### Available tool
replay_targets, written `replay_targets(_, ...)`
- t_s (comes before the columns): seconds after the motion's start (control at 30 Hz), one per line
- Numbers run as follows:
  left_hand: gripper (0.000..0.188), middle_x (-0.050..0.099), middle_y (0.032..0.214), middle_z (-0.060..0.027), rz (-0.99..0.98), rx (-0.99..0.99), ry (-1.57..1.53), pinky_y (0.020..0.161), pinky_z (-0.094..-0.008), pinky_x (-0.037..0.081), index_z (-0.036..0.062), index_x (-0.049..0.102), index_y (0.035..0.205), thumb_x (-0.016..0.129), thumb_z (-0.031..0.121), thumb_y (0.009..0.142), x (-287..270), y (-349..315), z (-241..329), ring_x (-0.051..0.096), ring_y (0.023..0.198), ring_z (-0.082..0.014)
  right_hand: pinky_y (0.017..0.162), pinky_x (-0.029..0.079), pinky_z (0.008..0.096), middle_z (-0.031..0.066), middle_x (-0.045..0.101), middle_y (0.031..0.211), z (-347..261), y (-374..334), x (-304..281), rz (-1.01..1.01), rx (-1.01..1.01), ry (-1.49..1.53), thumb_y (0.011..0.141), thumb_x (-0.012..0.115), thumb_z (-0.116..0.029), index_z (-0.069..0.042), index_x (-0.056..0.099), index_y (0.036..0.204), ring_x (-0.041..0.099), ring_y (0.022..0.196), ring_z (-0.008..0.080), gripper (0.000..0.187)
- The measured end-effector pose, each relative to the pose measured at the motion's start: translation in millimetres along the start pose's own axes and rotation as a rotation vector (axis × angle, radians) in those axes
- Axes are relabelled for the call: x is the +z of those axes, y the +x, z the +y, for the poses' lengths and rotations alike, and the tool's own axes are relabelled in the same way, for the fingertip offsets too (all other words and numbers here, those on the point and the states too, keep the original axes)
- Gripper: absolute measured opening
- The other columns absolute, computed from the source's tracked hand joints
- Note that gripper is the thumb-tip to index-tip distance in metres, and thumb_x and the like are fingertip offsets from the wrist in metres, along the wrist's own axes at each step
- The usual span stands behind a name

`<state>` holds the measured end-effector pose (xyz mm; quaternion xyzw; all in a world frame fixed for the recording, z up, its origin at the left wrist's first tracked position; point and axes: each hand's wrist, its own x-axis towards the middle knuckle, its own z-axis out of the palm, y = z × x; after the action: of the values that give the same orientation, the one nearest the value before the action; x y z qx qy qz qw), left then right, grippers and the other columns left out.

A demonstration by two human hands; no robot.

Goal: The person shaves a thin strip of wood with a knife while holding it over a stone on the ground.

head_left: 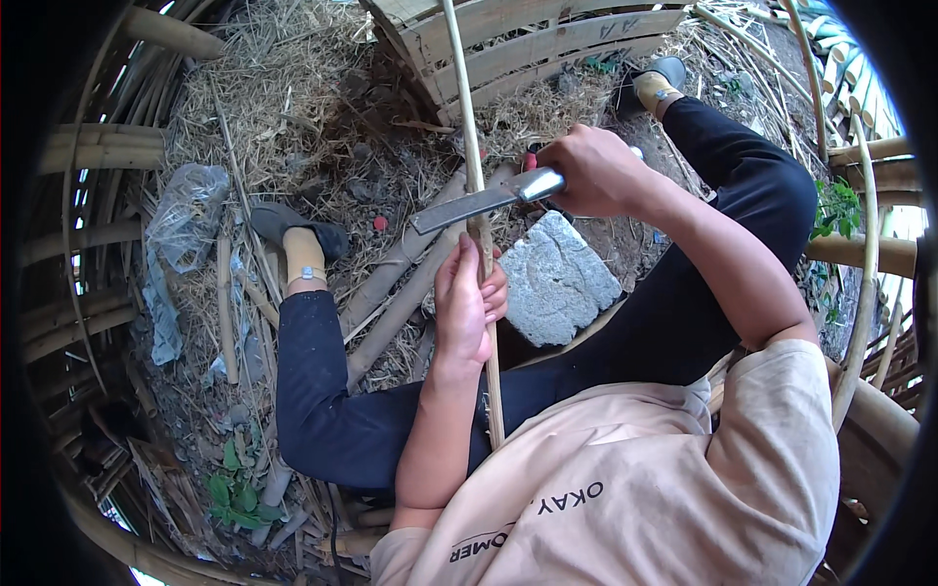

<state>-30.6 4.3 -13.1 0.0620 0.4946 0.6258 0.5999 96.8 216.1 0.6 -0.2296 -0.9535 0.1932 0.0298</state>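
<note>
On my remote feed, the long, thin stick (467, 107) passed just left of the grey stone slab (557, 281), its near end by the shirt hem (635, 396) and its far end reaching well beyond the slab. The left hand (467, 301), just left of the slab, was clamped around the stick, its thumb pointing up along it. The right hand (594, 174), just beyond the slab, was closed on the metal-handled blade (464, 209). I saw the flat blade cross the stick above the left hand, toward the slab's far left; I couldn't tell whether its edge was biting.

Farther out, bamboo poles (396, 319) lay on the ground left of the slab, with a small red disc (380, 224) near them. A clear plastic bag (191, 217) sat well left of the slab. Beyond the slab I made out slatted boards (586, 29) and dry straw (264, 107).
</note>
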Motion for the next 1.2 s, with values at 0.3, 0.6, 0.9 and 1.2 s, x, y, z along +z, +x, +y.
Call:
replay_targets(0.3,0.037,0.031,0.059,0.0079,0.026,0.034,0.015,0.037,-0.0197,0.017,0.0100,0.054,0.099,0.037,0.040,0.111,6.0,-1.3,-15.2,0.022,0.043,-0.0012,0.067,0.055,0.0473,0.0144,0.069,0.070,12.1,3.4,21.8,-0.005,0.093,0.015,0.066,0.072,-0.014,-0.012,0.074,0.079,0.069,0.069,0.0364,0.013)
replay_targets(0.6,0.036,0.031,0.059,0.0081,0.030,0.070,0.036,0.037,-0.0194,0.017,0.0104,0.053,0.098,0.036,0.039,0.112,3.2,2.4,-10.3,0.022,0.043,-0.0010,0.067,0.056,0.0475,0.0171,0.069,0.073,26.0,15.7,12.2,0.084,0.112,-0.138,0.069,0.072,-0.016,-0.009,0.074,0.081,0.069,0.070,0.0373,0.015)
replay_targets(0.9,0.035,0.031,0.060,0.0079,-0.018,0.040,-0.028,0.037,-0.0185,0.020,0.0090,0.054,0.098,0.038,0.038,0.111,-3.8,2.3,-5.9,0.024,0.044,-0.0010,0.080,0.057,0.0450,0.0170,0.074,0.087,40.5,12.7,-21.6,0.250,0.233,-0.015,0.079,0.068,-0.012,-0.009,0.077,0.102,0.072,0.082,0.0353,0.025)
replay_targets(1.2,0.034,0.033,0.059,0.0078,0.100,0.077,0.113,0.038,-0.0186,0.019,0.0083,0.053,0.099,0.039,0.037,0.111,8.3,-0.5,-10.6,0.027,0.044,-0.0008,0.067,0.056,0.0489,0.0158,0.068,0.070,-0.5,1.0,26.9,-0.020,0.090,0.000,0.069,0.070,-0.015,-0.011,0.072,0.081,0.069,0.069,0.0376,0.012)
